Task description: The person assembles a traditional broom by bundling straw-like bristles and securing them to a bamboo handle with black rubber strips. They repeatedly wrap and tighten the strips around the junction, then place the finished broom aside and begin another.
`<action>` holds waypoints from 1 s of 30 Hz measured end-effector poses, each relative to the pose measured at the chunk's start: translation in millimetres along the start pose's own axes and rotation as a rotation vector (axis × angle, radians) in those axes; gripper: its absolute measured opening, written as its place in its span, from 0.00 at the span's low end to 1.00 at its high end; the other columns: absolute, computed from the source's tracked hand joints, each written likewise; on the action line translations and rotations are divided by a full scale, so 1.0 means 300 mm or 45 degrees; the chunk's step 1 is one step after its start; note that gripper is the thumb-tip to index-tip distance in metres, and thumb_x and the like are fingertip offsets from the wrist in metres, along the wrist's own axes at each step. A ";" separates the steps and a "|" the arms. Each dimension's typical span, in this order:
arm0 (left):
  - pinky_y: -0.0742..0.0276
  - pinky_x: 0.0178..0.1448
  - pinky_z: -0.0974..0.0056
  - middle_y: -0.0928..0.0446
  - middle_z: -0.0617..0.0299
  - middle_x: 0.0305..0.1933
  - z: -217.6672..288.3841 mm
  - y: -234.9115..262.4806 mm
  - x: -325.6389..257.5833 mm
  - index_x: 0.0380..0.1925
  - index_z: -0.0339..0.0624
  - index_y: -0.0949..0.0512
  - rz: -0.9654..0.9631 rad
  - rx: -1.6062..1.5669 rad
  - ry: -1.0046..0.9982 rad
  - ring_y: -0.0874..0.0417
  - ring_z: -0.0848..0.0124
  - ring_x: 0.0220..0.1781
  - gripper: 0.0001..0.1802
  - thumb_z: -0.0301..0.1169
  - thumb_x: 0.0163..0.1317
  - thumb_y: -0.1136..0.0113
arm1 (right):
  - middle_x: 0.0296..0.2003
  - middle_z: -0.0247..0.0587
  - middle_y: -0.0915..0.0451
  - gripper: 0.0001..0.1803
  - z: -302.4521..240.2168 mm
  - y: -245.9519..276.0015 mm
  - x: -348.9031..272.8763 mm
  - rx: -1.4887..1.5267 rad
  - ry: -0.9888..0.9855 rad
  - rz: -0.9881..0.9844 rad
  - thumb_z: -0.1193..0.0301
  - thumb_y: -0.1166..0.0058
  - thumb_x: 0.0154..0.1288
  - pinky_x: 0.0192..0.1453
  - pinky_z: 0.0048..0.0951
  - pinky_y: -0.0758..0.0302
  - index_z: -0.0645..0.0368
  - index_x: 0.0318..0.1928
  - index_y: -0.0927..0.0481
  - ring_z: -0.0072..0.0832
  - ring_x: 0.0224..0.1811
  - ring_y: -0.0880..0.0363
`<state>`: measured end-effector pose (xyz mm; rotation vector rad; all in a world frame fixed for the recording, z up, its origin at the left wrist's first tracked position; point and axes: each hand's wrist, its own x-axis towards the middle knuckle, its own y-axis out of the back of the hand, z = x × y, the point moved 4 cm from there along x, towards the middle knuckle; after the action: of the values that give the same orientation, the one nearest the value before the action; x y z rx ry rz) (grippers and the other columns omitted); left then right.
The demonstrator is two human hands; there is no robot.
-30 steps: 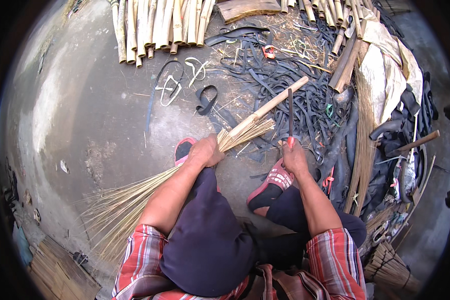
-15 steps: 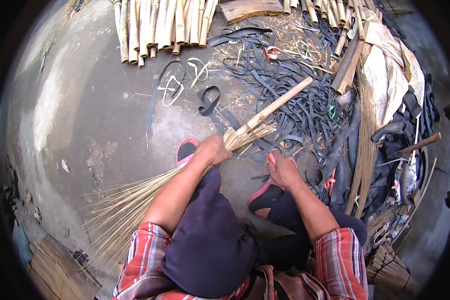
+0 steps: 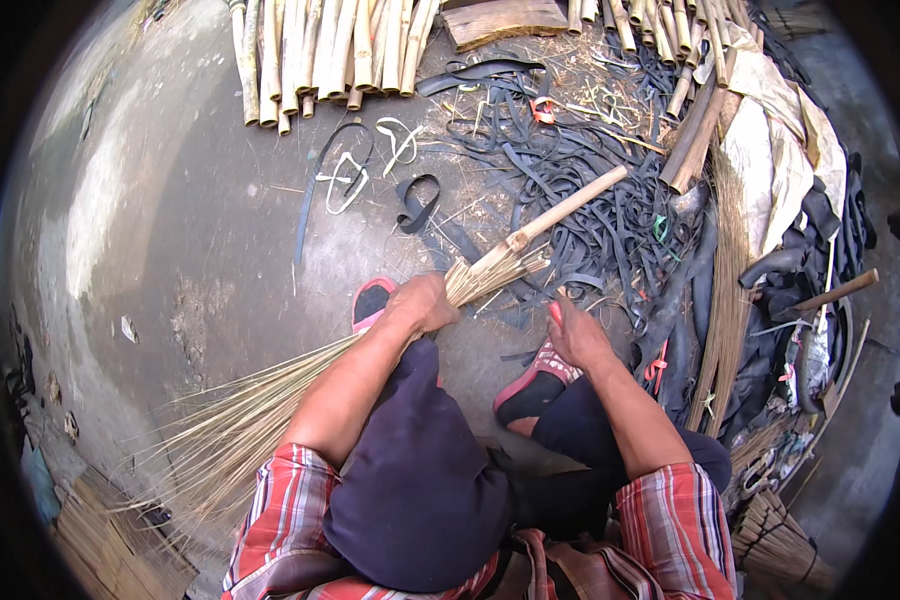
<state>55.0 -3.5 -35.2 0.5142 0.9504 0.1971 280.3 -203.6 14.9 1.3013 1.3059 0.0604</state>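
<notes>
My left hand (image 3: pixel 425 302) is closed round the bound end of a bundle of thin pale broom sticks (image 3: pixel 260 410), whose loose ends fan out to the lower left. From the gathered end a bamboo handle (image 3: pixel 560 215) slants up to the right over the dark strips. My right hand (image 3: pixel 582 338) is held a little right of that end, apart from it, with the fingers closed on a small red-handled tool (image 3: pixel 555 314). Its working end is too small to make out. Beneath my hands are my feet in pink sandals (image 3: pixel 552 362).
Black rubber strips (image 3: pixel 590 225) lie heaped on the floor ahead and right. Cut bamboo poles (image 3: pixel 320 55) lie at the far side, near a wooden block (image 3: pixel 503 20). On the right are a long brown stick bundle (image 3: pixel 727 300) and a pale sack (image 3: pixel 770 150).
My right hand has moved slightly up and right with the red-handled tool. The bundle's loose ends have spread farther left, and the bamboo handle has shifted slightly.
</notes>
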 end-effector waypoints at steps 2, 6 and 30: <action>0.16 0.60 0.47 0.13 0.34 0.48 0.000 0.000 0.005 0.52 0.31 0.17 -0.018 -0.036 0.001 0.11 0.42 0.54 0.33 0.44 0.51 0.26 | 0.46 0.74 0.16 0.22 0.002 0.009 -0.010 0.024 0.013 0.053 0.60 0.46 0.76 0.56 0.61 0.23 0.63 0.59 0.27 0.70 0.53 0.18; 0.17 0.61 0.48 0.13 0.34 0.48 0.006 -0.006 -0.002 0.53 0.33 0.16 0.009 -0.095 -0.003 0.11 0.43 0.55 0.33 0.44 0.50 0.25 | 0.44 0.73 0.16 0.21 -0.034 -0.001 -0.040 0.218 -0.020 0.223 0.59 0.45 0.75 0.54 0.61 0.23 0.61 0.58 0.26 0.70 0.51 0.17; 0.18 0.63 0.46 0.15 0.30 0.53 0.014 0.011 0.003 0.59 0.25 0.26 0.082 0.015 0.028 0.13 0.40 0.58 0.41 0.46 0.53 0.25 | 0.45 0.72 0.15 0.21 -0.023 0.031 -0.009 -0.008 0.035 0.145 0.61 0.47 0.76 0.57 0.62 0.22 0.63 0.60 0.28 0.68 0.51 0.16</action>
<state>59.4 -1.7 -32.2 0.5547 0.9577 0.2559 279.9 -197.6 25.2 1.3731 1.2530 0.1626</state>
